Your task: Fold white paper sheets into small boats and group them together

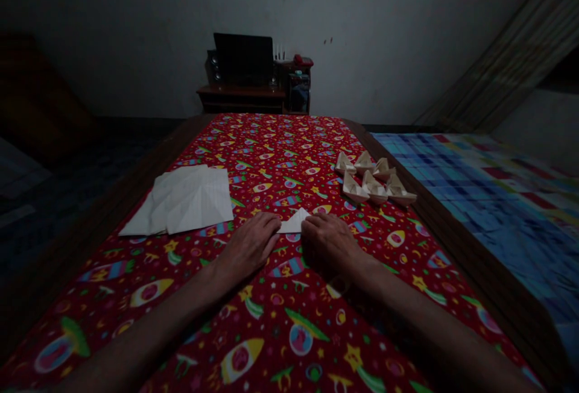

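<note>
A small piece of folded white paper (293,223) lies flat on the red patterned cloth, with a pointed peak in its middle. My left hand (257,237) is closed at its left end, fingertips pressed on the paper. At the other end, the curled fingers of my right hand (330,237) grip the paper and cover that side. Left of my hands lies a fanned stack of paper sheets (199,200) with crease lines. Several folded paper boats (373,191) stand in two rows to the right, beyond my right hand.
The red cloth (289,320) covers a long surface with dark brown edges (420,224). A blue checked mat or sheet (434,200) lies to the right. Against the far wall stand a black monitor (244,58), speakers and a wooden desk (242,96).
</note>
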Demonstrator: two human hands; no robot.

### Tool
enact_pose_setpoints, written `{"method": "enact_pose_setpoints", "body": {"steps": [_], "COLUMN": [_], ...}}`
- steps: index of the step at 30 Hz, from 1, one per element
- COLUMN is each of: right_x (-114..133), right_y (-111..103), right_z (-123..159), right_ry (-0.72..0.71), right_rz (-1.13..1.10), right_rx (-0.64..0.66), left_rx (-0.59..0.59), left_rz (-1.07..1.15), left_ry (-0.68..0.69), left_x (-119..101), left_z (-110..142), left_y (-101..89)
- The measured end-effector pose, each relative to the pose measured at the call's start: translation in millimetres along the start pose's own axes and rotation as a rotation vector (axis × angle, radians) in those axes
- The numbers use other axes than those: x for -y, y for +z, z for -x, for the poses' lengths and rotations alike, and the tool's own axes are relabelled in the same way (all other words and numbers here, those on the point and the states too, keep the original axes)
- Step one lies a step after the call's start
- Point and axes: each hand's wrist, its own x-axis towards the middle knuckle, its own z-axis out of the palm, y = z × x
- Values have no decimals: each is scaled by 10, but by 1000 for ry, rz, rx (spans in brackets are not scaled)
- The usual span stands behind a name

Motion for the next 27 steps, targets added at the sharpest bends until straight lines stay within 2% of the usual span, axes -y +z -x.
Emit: {"method": "enact_pose_setpoints", "body": {"steps": [5,9,15,18,21,24,27], "right_x": [-58,-16,34,28,53,115,176], "right_y": [7,25,32,28,29,47,85], "right_z": [30,53,7,-13,-12,3,14], "right_ry": [-52,-75,-3,51,51,0,-57], "right_rz": [-40,35,88,50,2,-49,-110], "right_rx": [30,6,-26,-73,-181,-296,-378], "left_rx": [-31,-61,-159,-207,-155,-121,-151], "left_rz": [62,101,156,285,414,330,201], "left_ry": [6,-10,-39,-148,-279,-389,-481], "left_x": [25,28,88,49,-89,-243,-308], "left_z": [-4,-16,1,-28,-76,-97,-88], "left_y": [16,18,140,202,205,181,178]}}
